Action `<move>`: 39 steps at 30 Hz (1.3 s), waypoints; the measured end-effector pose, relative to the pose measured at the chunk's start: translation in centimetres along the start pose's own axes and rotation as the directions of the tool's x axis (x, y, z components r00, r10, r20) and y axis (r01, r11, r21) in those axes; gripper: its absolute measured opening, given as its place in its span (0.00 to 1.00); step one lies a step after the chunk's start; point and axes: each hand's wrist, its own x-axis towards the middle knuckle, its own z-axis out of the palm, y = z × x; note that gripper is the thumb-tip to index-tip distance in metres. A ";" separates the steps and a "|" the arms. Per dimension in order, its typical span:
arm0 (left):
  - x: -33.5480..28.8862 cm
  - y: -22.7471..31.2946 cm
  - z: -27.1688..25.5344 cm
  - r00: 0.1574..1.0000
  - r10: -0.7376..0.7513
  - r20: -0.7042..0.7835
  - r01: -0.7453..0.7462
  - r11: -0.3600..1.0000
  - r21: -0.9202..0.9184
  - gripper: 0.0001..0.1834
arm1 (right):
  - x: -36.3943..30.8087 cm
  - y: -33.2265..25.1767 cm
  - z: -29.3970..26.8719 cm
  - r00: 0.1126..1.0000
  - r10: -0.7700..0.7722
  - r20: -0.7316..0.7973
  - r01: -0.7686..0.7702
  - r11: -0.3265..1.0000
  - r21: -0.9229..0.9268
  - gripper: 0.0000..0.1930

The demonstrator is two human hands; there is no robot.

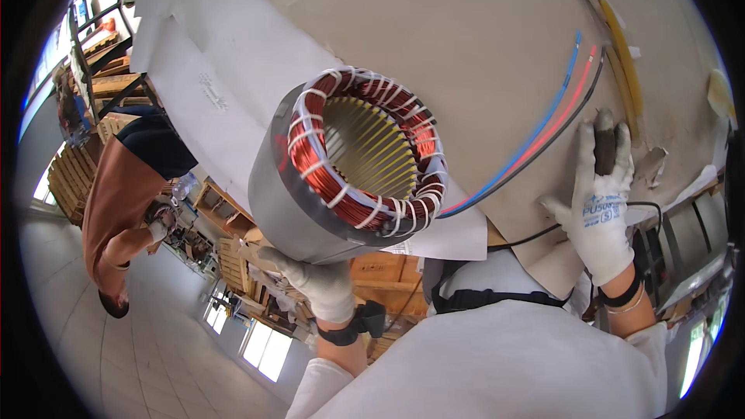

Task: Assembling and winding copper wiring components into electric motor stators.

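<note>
A grey steel motor stator [283, 186] lies tilted at the near edge of a beige board [466, 31]. Its copper windings [310, 159], laced with white cord, face me. My left hand [314, 279], in a white glove, grips the housing from underneath at its near side. Blue, red and black wires [543, 128] run from the windings to the upper right. My right hand [601, 202], also gloved with dark fingertips, lies flat on the board beside these wires. Its fingers are spread and it holds nothing.
A white paper sheet [225, 70] lies under and behind the stator. A yellow strip [625, 62] lies along the board's far right. Another person in an orange top [116, 202] is at the left, by wooden pallets [74, 174]. A tiled floor [155, 349] is at the lower left.
</note>
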 end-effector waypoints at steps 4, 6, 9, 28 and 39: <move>1.6 -1.9 -0.5 0.996 0.054 -0.074 -0.067 0.982 -0.178 0.38 | 0.1 -0.2 0.7 0.999 0.016 -0.031 -0.017 0.999 -0.049 0.60; 2.5 -0.3 0.1 0.999 0.036 -0.034 -0.042 0.981 -0.188 0.39 | 0.2 -0.2 0.9 0.999 0.021 -0.044 -0.024 0.998 -0.051 0.61; 4.3 0.8 0.1 1.000 -0.017 -0.008 0.014 0.952 -0.307 0.38 | 0.2 -0.1 0.9 0.999 0.014 -0.039 -0.017 0.998 -0.068 0.62; 13.1 5.7 0.8 0.999 -0.012 -0.047 -0.012 0.875 -0.485 0.20 | 0.6 -1.0 0.3 0.998 0.058 -0.004 -0.058 0.990 -0.127 0.62; 3.5 -2.2 -3.5 0.957 0.162 0.241 -0.157 0.987 -0.042 0.33 | -0.6 -3.9 -2.1 0.998 0.058 0.005 -0.056 0.982 -0.180 0.57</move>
